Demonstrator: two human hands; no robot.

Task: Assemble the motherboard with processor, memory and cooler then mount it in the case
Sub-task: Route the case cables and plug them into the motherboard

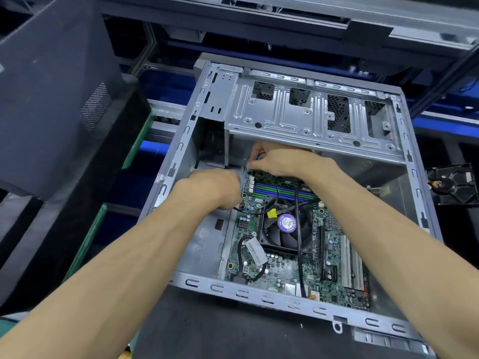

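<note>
We see the open computer case (259,299) lying on its side on the dark table (220,332), its near rail running along the table's edge. The drive cage (305,120) spans the far end, leaving a shadowed gap beneath it. Bare metal floor lies open to the left of the board and on the far right inside the case.

The motherboard (282,270) sits flat in the case, toward the near right. The cooler (286,225), a black fan with a purple label, sits at its middle, black cables crossing it. The memory slots (280,189), blue and green, lie just beyond the cooler.

Our right hand (277,161) hovers at the board's far edge under the cage, fingers curled and pinching a small blue wire (258,157). Our left hand (215,187) rests at the board's far left corner, fingers curled downward; we cannot tell what its grip holds.

A hard drive (452,183) lies outside the case, far right.
</note>
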